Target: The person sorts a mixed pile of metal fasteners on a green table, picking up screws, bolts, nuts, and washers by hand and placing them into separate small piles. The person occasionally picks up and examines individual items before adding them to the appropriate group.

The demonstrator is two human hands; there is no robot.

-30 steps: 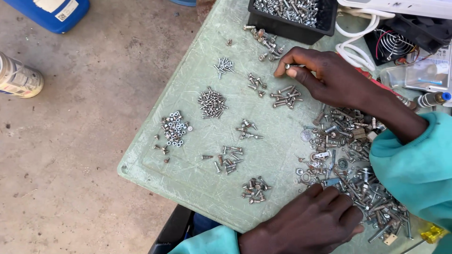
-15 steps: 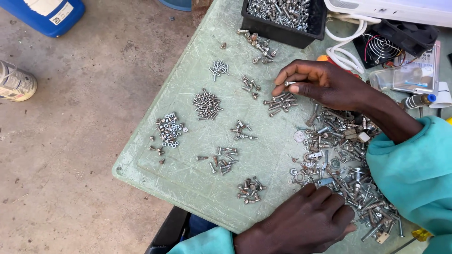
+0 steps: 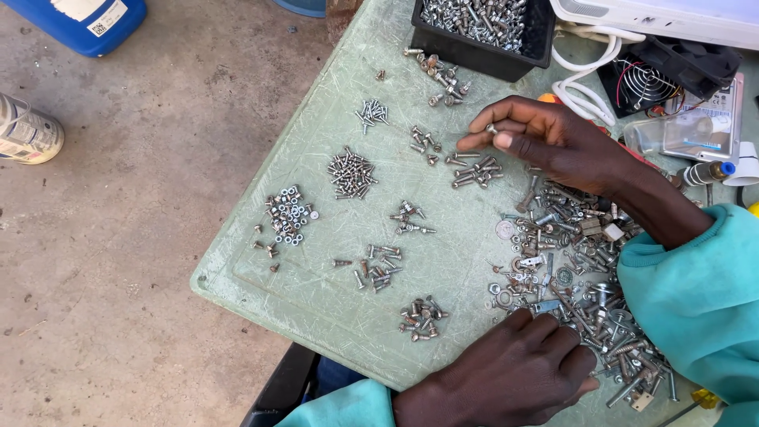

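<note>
The right hand (image 3: 557,142) is hovering over the scratched green board (image 3: 316,300), its thumb and forefinger pinching a small screw (image 3: 492,128) at the fingertips, the other fingers curling loosely behind. That screw is sitting just above a little group of long screws (image 3: 474,170), which is lying at about 6 o'clock from the fingertips, close but not touching.

The left hand (image 3: 506,379) is resting palm down at the board's near edge, fingers lying together and slightly bent, the tips touching the rim of the big mixed heap of screws and washers (image 3: 577,277) (whether anything is under the palm, I cannot tell). That heap is spreading between the two hands, at 5 o'clock from the right hand.

Sorted piles are dotting the board to the 9 o'clock side of the right hand: a pile of nuts (image 3: 287,215) farthest out, a dense cluster of short screws (image 3: 350,172) nearer, and a small bunch (image 3: 371,112) at 10 o'clock. A black tray (image 3: 474,49) full of fasteners is standing at 12 o'clock, with a white cable (image 3: 573,87) and a small fan (image 3: 644,83) at 1 o'clock. On the concrete floor, a blue container (image 3: 79,24) and a spray can (image 3: 28,130) are lying well apart from the board.
</note>
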